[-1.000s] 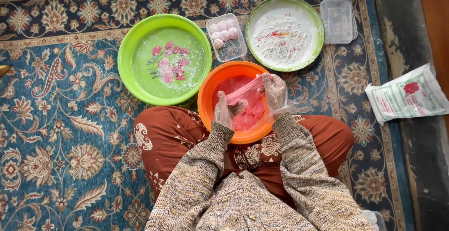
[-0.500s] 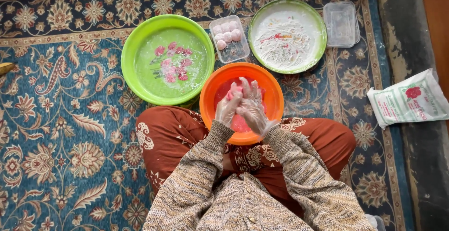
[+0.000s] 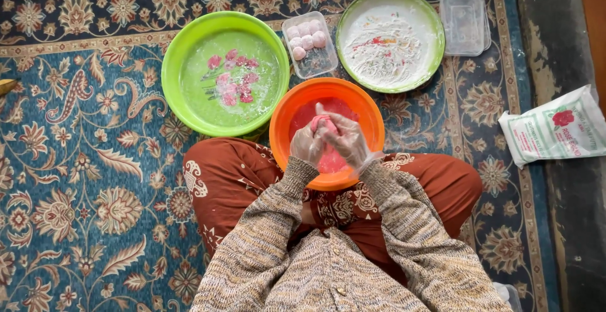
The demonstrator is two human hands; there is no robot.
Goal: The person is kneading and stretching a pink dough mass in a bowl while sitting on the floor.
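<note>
Sitting cross-legged on the carpet [image 3: 95, 179], both gloved hands meet over the orange bowl [image 3: 372, 129]: left hand [image 3: 305, 143] and right hand [image 3: 346, 139], fingers clamped together around a pink dough lump [image 3: 323, 122], too bunched to show a long axis. Farther off: green basin [image 3: 170, 75], clear tray of pink balls [image 3: 307, 45], floury green plate [image 3: 429, 34].

Pink dough over the orange bowl

A soft pink dough lump [image 3: 323, 124] is pinched between gloved hands above the orange bowl [image 3: 372, 117]; more pink dough lies flat in the bowl's bottom.
</note>
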